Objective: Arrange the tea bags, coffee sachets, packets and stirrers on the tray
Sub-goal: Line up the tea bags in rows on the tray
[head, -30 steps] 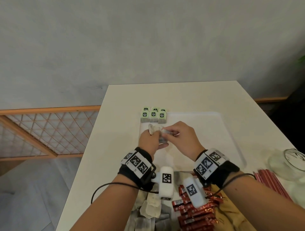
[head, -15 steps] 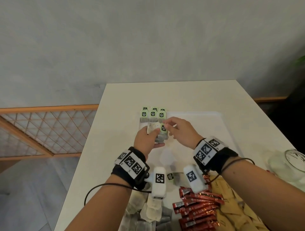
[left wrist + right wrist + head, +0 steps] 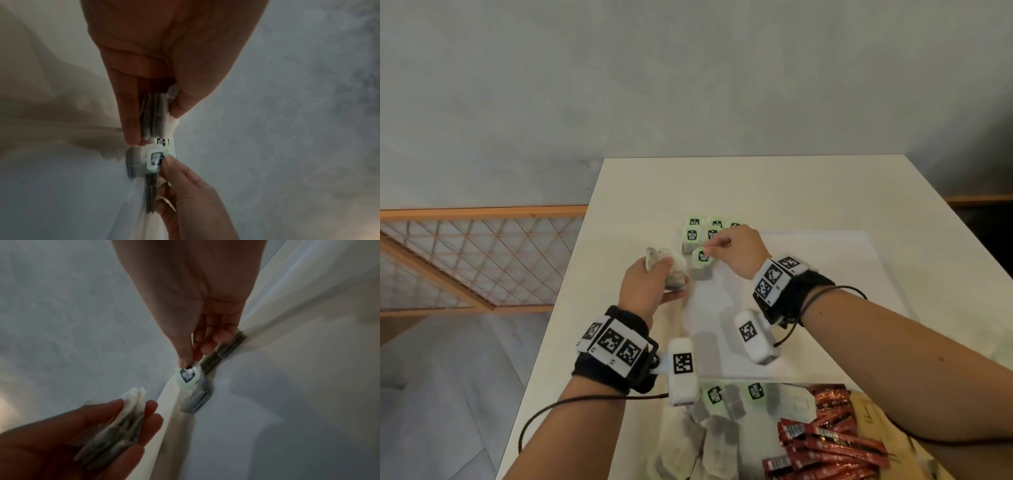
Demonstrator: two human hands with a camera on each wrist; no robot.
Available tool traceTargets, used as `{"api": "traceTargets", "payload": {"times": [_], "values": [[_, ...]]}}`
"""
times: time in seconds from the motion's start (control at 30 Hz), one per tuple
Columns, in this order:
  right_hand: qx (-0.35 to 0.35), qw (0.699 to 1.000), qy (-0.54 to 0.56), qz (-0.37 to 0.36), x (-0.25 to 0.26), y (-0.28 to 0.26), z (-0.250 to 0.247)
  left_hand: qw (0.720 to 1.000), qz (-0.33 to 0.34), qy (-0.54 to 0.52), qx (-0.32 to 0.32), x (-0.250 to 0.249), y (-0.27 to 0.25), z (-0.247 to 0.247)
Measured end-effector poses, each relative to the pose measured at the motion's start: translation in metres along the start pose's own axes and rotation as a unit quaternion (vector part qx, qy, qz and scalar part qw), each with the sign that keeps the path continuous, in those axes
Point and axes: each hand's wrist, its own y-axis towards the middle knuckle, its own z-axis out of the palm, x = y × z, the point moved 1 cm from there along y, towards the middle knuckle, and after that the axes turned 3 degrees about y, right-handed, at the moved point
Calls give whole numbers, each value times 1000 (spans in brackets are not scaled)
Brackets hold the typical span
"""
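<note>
My left hand [image 3: 650, 277] grips a small stack of grey tea bags [image 3: 674, 270] at the tray's near-left corner; the stack [image 3: 155, 116] sits between thumb and fingers. My right hand [image 3: 729, 253] pinches the green tag of one tea bag [image 3: 702, 262] that lies on the white tray [image 3: 825, 274], just in front of a row of green-tagged tea bags [image 3: 703, 231] at the tray's far-left corner. The wrist view shows the thumb and forefinger on that tag [image 3: 188, 374]. Loose tea bags [image 3: 726, 407] and red coffee sachets [image 3: 825, 442] lie near me.
The tray lies on a white table [image 3: 722, 181] whose left edge runs beside a wooden lattice screen [image 3: 465, 253]. Tan packets [image 3: 866, 414] lie at the near right, by the red sachets. A grey wall stands behind the table.
My right hand has drawn one tea bag off the left hand's stack and moved it forward and down onto the tray. The left hand shifted left with the rest of the stack.
</note>
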Motion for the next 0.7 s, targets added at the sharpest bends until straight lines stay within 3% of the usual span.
{"api": "traceTargets", "payload": {"times": [0.4,0.53,0.7], "values": [[-3,998,-51,-25,17,42,-5,999,-29,-23,10,5,11,12],[-41,998,-37,19,1,44,-46,999,-30,-22,21,7,14,15],[18,995,-74,59,-25,37,-64,998,-41,-24,30,9,15,30]]}}
